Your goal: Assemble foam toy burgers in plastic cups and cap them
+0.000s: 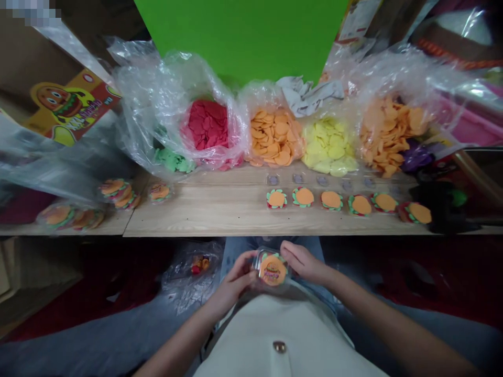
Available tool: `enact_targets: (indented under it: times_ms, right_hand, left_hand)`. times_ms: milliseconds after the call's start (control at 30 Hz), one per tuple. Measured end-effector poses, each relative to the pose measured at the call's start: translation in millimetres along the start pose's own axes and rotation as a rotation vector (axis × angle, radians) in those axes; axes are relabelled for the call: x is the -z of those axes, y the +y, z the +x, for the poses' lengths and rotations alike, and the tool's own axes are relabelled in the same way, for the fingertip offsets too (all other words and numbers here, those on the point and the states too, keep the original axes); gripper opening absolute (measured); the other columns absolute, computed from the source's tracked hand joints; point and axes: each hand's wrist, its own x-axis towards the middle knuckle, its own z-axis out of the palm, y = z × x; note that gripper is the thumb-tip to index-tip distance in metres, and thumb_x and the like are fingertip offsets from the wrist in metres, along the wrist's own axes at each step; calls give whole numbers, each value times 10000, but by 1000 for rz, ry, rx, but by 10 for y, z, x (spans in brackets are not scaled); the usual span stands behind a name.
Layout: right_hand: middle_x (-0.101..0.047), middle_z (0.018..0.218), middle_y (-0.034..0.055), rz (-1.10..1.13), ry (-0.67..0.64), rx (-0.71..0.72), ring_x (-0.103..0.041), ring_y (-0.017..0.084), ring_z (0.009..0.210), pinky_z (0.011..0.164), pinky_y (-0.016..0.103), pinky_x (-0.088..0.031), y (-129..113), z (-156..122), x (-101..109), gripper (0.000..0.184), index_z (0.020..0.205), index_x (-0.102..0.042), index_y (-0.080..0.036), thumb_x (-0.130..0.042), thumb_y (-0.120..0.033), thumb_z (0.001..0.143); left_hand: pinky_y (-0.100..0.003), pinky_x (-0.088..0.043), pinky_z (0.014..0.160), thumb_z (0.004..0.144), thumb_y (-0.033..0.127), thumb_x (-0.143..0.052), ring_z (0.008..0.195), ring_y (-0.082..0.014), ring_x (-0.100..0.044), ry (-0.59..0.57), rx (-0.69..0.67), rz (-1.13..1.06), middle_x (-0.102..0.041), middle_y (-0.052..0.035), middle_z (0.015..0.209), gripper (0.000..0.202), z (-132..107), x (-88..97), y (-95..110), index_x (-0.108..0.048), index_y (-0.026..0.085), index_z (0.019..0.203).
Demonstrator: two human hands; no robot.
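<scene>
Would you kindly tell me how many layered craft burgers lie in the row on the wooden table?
6, in one line along the front of the wooden table: from the leftmost burger to the rightmost burger.

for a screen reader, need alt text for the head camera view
The left hand and right hand hold a small clear plastic container with a burger-like stack of orange and green discs, above the person's lap. Beyond, on a wooden table, a row of similar stacks lies before plastic bags of red, orange and yellow discs.

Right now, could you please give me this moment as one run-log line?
left hand: holds clear plastic case | right hand: holds it
</scene>
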Motion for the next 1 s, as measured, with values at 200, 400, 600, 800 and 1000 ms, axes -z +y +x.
enact_targets:
  times_ms: [200,400,600,800,1000]
  right_hand:
    - [-443,641,-31,-92,-136,33,-392,95,584,543,208,-292,-64,-30,-132,260,738,-407,-184,-352,-399,873]
    - [-467,714,-17,-15,53,-19,-428,108,637,582,218,-319,44,-233,-418,172,849,-386,-196,-307,-344,891]
    - [-438,697,-16,11,52,18,-411,108,646,592,221,-326,12,-159,-471,231,798,-396,-189,-272,-351,905]
    - [-416,701,-28,43,-12,44,-389,96,654,602,207,-330,-41,67,-251,248,773,-402,-180,-300,-370,896]
    - [-461,704,-25,-64,-85,14,-411,101,643,577,210,-318,-41,204,2,231,793,-435,-176,-341,-369,879]
  left_hand:
    - [-216,-384,673,754,359,-558,740,-135,-495,-101,-49,422,-572,-41,782,227,72,49,209,-637,152,803]
    - [-194,-363,595,758,349,-552,641,-105,-454,-53,-31,454,-543,-14,705,208,16,88,198,-600,147,765]
    - [-228,-402,703,779,326,-519,788,-153,-521,-93,-60,543,-596,-51,872,220,3,99,220,-630,189,911]
    - [-241,-384,768,774,299,-526,818,-152,-514,-57,-197,696,-581,-43,858,209,163,97,289,-645,208,919]
    - [-191,-381,604,726,341,-584,648,-97,-485,13,8,185,-553,0,736,209,383,-52,108,-574,151,812]
